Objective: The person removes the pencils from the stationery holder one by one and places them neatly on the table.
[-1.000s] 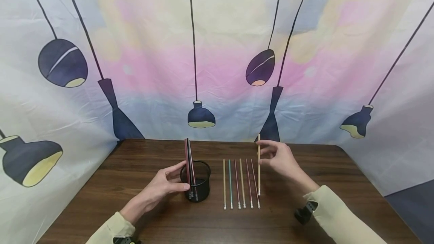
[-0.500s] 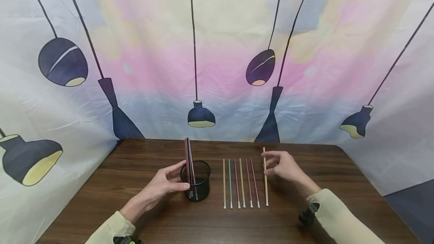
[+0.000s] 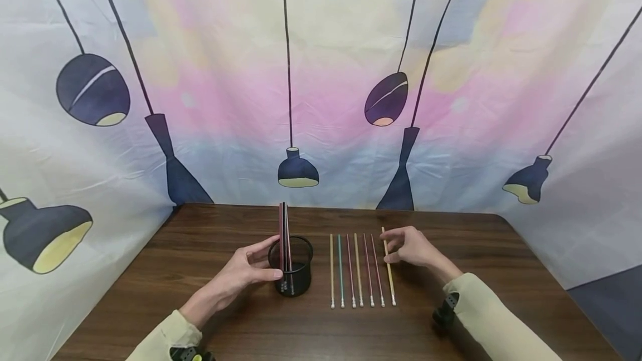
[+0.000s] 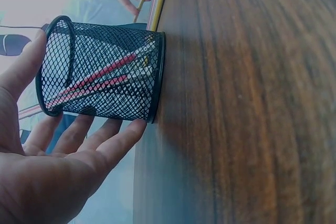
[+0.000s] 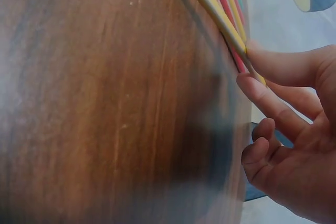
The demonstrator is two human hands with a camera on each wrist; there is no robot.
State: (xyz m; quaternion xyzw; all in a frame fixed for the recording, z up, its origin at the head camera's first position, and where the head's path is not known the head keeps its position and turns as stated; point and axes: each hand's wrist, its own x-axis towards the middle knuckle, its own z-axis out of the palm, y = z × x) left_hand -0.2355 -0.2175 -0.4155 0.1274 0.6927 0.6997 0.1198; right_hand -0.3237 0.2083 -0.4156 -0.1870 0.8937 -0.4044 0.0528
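yellow slender pencil (image 3: 390,278) slants, pinched by the right hand (image 3: 413,247).

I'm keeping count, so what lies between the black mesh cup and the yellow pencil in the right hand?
The head view shows six pencils side by side on the wood-grain table: two yellow, one teal, three reddish.

The left hand (image 3: 241,272) and right hand (image 3: 412,247) are bare to the wrist. Behind each grip comes a long, pale cream sleeve: the left sleeve (image 3: 159,341) with a loose, creased cuff (image 3: 185,327), the right sleeve (image 3: 494,313) softly wrinkled. At each cuff, on the side nearer the body, sits a black, blocky device: the left device (image 3: 184,353) bears a yellow-green spot (image 3: 198,357); on the right device (image 3: 443,315), finer details are too small to tell.
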